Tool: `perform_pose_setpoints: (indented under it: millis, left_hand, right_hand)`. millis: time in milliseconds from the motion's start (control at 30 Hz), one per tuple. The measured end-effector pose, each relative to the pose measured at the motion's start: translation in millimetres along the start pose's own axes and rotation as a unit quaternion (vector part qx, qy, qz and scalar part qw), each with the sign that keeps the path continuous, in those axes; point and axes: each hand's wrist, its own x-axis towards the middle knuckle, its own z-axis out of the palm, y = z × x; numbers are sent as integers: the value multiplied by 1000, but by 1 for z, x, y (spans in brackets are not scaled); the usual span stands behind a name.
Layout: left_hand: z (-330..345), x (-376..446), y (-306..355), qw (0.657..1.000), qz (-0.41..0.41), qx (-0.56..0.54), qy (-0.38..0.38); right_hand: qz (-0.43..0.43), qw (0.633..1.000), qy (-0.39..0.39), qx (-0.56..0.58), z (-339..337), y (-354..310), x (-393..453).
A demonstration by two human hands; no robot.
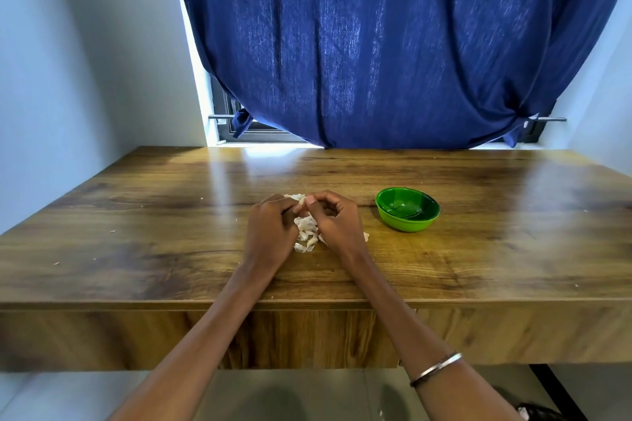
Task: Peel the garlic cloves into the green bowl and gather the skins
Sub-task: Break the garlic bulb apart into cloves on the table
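Small pale garlic clove (301,201) pinched between both hands' fingers (312,201); papery skin best torn over the white skin heap (305,232), not scattered.

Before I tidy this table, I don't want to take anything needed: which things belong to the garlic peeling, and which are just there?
In use:
- garlic clove, pinched between left hand and right hand
- garlic pile
- green bowl

Just there:
- blue curtain
- bangle
- scattered flecks
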Motion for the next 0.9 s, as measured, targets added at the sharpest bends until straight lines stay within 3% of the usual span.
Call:
perform_pose_setpoints:
  millis: [167, 400, 567, 900]
  left_hand:
    - [2, -2, -1, 999, 1, 44, -10]
    - [-2, -3, 4, 1000, 6, -8, -1]
    - [4, -2, -3, 1000, -5, 4, 5]
    - [4, -1, 2, 994, -30, -97, 44]
  right_hand:
    - [2, 1000, 16, 12, -2, 2, -1]
    - [68, 996, 27, 45, -6, 0, 1]
    - [65, 997, 34, 33, -6, 3, 2]
    - [70, 997, 10, 39, -5, 2, 1]
